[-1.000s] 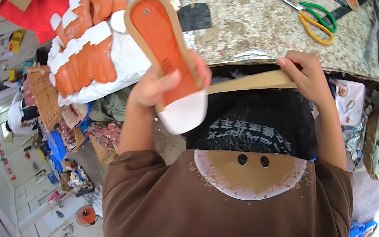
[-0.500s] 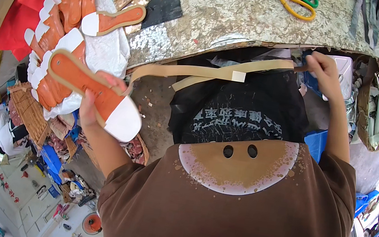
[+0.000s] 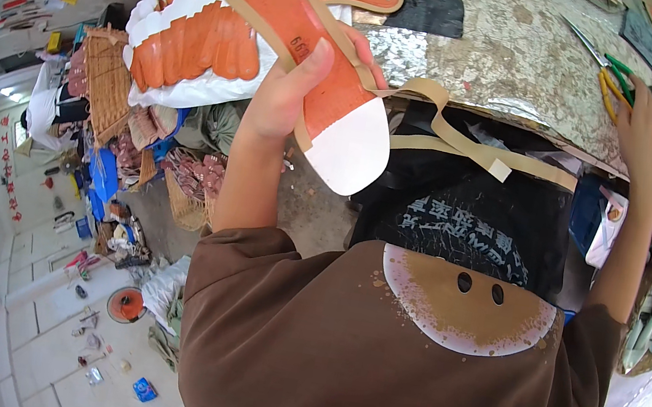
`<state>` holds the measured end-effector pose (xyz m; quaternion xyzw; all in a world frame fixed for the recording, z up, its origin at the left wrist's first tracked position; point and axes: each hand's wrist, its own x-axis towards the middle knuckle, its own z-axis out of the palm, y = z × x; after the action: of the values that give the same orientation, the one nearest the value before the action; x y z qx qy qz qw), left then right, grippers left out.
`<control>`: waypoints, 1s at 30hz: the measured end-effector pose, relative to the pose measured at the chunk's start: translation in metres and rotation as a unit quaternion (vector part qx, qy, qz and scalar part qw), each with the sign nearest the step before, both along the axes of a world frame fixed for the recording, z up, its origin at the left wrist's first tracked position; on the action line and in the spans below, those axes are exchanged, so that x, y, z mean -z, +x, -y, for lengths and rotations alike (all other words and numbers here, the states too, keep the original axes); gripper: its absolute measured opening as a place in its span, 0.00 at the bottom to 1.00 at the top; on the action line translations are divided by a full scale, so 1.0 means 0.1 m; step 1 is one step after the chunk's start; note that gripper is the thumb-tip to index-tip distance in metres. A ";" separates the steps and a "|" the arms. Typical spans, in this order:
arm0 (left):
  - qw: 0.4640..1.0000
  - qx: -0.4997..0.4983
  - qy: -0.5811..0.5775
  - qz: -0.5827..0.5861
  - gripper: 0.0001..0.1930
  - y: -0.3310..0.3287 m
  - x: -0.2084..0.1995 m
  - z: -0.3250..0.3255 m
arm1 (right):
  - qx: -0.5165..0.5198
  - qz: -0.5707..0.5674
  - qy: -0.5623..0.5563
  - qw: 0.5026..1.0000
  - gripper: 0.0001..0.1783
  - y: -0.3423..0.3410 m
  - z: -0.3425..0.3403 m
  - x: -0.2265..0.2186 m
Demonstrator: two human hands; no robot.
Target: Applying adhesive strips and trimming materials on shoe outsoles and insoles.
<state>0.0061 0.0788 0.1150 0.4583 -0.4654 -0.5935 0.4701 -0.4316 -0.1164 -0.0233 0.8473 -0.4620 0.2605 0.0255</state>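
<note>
My left hand point(image 3: 292, 96) grips an orange insole point(image 3: 331, 89) with a white toe end, thumb on its face and fingers at its far edge. A beige edging strip point(image 3: 420, 91) runs round the insole's rim. Its loose length loops away to the right and hangs in front of the table, with a small white patch point(image 3: 499, 170) on it. At the right my right hand point(image 3: 641, 126) is on a pair of scissors point(image 3: 614, 83) with green and yellow handles, its fingers closed at the handles. The scissors lie on the worn table, blades pointing away to the left.
Several orange-and-white insoles point(image 3: 197, 47) lie in rows on white cloth at the left. A black flat piece point(image 3: 427, 11) rests on the table point(image 3: 512, 54). A black cloth point(image 3: 460, 216) covers my lap; a white plastic container point(image 3: 607, 231) stands to its right.
My right hand has left the strip's end and reached the scissors on the table. My left hand still holds the insole, and the view has turned.
</note>
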 end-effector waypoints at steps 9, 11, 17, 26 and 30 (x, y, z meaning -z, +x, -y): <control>0.995 -0.098 0.027 0.010 0.17 -0.05 -0.04 -0.04 | 0.053 -0.156 0.196 0.967 0.25 0.36 0.14 -0.25; 0.995 -0.090 0.016 0.039 0.14 -0.09 -0.03 0.05 | -0.014 -0.110 0.005 0.994 0.21 0.28 0.03 -0.32; 0.982 -0.131 -0.021 0.138 0.10 -0.12 0.01 0.02 | -0.095 0.288 0.421 0.855 0.23 1.02 -1.00 -0.56; 0.950 -0.230 -0.089 0.192 0.08 -0.36 0.09 0.12 | -0.258 0.271 0.604 0.704 0.43 1.32 -1.71 -0.75; 0.937 -0.249 -0.128 0.208 0.06 -0.44 0.20 0.14 | -0.239 0.258 0.608 0.711 0.40 1.36 -1.86 -0.61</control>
<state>-0.0378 0.0653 0.0954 0.6091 -0.4957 -0.2841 0.5500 -0.2953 0.0698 0.0372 0.6613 -0.2917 0.1292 -0.6789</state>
